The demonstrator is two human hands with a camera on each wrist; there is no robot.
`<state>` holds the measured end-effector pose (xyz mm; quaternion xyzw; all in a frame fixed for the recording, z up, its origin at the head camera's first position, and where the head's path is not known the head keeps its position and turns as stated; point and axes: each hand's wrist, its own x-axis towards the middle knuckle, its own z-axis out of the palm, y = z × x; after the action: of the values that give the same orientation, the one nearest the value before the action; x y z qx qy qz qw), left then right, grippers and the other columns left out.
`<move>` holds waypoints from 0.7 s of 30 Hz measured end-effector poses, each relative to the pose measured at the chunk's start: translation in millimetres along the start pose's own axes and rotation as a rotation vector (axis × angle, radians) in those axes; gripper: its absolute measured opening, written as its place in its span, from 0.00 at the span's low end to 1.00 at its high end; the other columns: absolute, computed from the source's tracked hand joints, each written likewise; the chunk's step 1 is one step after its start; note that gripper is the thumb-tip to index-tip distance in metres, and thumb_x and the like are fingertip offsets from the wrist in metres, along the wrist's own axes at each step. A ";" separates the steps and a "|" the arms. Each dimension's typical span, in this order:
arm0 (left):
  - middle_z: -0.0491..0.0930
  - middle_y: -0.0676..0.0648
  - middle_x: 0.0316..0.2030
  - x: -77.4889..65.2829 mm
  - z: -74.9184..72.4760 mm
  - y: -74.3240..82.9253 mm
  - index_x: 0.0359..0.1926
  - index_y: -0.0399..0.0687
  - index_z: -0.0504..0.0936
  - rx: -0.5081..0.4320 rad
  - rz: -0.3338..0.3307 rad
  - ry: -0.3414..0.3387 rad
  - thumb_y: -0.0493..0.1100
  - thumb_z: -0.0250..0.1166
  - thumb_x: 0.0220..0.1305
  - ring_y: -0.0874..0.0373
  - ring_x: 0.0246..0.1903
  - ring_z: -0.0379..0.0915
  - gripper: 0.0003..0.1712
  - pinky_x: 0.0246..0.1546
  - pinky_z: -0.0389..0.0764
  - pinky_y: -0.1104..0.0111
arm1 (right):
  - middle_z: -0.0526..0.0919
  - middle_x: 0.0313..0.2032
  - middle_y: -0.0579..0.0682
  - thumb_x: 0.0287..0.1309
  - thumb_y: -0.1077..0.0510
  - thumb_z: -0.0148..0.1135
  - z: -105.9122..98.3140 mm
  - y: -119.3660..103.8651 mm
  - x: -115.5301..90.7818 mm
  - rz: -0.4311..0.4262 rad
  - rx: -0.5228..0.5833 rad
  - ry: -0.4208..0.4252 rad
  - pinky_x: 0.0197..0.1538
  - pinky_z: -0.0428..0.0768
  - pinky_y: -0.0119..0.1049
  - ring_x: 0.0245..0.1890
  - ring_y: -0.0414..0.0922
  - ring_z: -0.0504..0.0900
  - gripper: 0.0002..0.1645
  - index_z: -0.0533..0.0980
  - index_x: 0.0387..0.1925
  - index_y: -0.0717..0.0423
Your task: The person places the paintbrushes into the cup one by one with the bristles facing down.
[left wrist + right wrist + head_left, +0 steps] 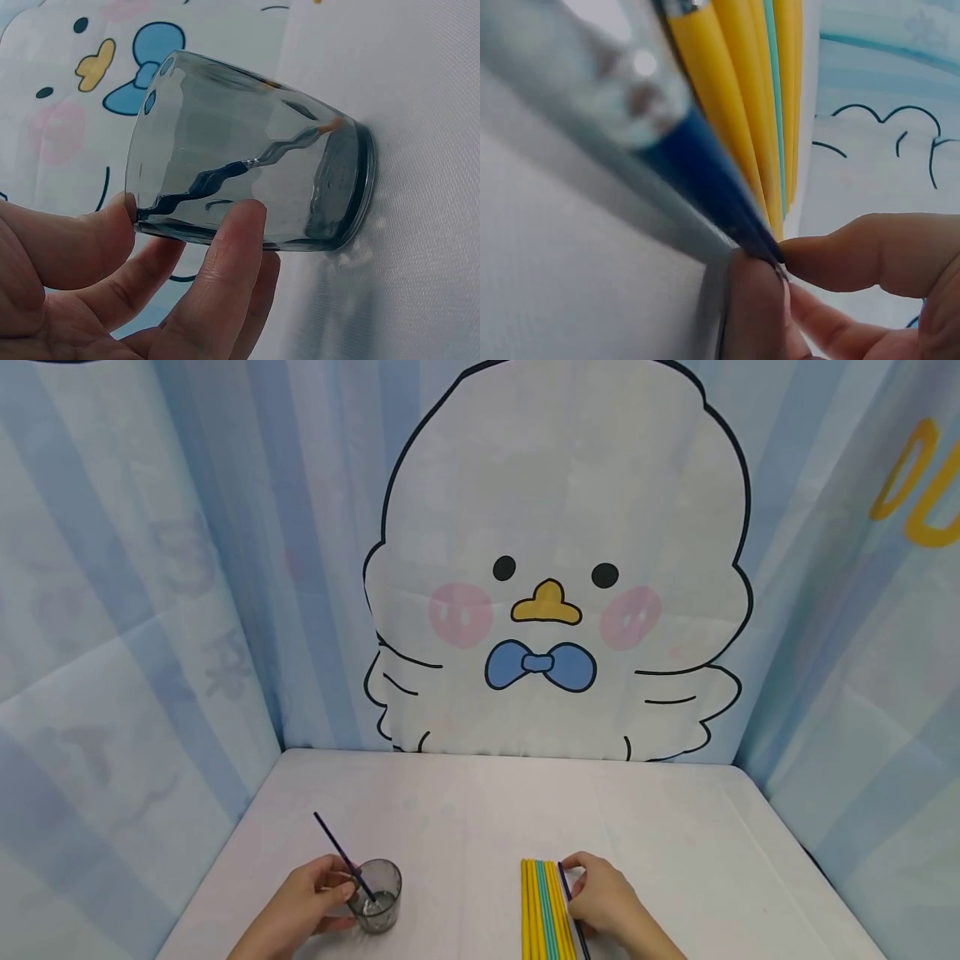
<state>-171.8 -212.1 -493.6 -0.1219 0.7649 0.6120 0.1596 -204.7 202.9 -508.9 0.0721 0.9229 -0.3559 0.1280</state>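
Note:
My left hand (303, 902) grips a clear grey glass (384, 914) by its side, thumb near the rim. A dark blue paintbrush (335, 845) leans inside the glass; its silver collar and orange-brown tip (330, 125) show through the wall in the left wrist view. To the right, my right hand (606, 895) pinches the handle of another dark blue paintbrush (705, 172) between thumb and finger. That brush lies along the right side of a row of yellow brushes (529, 910) and teal brushes (546, 910). The row's near ends are cut off by the head view's lower edge.
A white cloth (465, 827) covers the table. Behind it hangs a curtain (555, 485) with a cartoon bird, and striped blue curtains (112, 610) stand at both sides. White tabletop separates the glass from the row of brushes.

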 end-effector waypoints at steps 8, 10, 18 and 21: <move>0.80 0.35 0.48 0.0 1.4 -0.5 0.58 0.29 0.77 -0.001 -0.001 0.023 0.33 0.60 0.80 0.46 0.47 0.83 0.12 0.45 0.95 0.52 | 0.80 0.32 0.52 0.42 0.77 0.68 -3.0 5.3 5.2 0.021 0.299 -0.060 0.21 0.79 0.29 0.21 0.43 0.74 0.46 0.74 0.69 0.62; 0.80 0.35 0.48 -0.6 1.7 0.0 0.58 0.29 0.77 -0.001 0.000 0.028 0.33 0.60 0.80 0.46 0.47 0.83 0.13 0.45 0.95 0.52 | 0.79 0.32 0.52 0.43 0.77 0.68 -3.8 3.7 6.2 0.032 0.334 -0.063 0.22 0.80 0.30 0.22 0.44 0.75 0.46 0.73 0.70 0.61; 0.80 0.35 0.48 -3.0 2.6 2.0 0.59 0.28 0.76 -0.010 0.007 0.028 0.33 0.60 0.80 0.47 0.47 0.83 0.14 0.45 0.95 0.52 | 0.79 0.34 0.52 0.43 0.79 0.67 -5.0 -3.7 8.3 0.036 0.433 -0.039 0.24 0.80 0.31 0.27 0.46 0.76 0.47 0.74 0.69 0.59; 0.80 0.35 0.48 -3.2 1.0 1.5 0.60 0.28 0.75 -0.013 0.018 0.005 0.34 0.60 0.80 0.48 0.47 0.82 0.14 0.46 0.95 0.53 | 0.79 0.35 0.52 0.44 0.78 0.67 -5.1 -5.9 9.3 0.025 0.473 -0.043 0.25 0.81 0.32 0.31 0.46 0.77 0.47 0.74 0.70 0.58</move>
<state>-169.4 -210.9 -491.3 -0.1176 0.7623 0.6182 0.1513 -215.9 202.4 -504.1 0.1038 0.8100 -0.5620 0.1315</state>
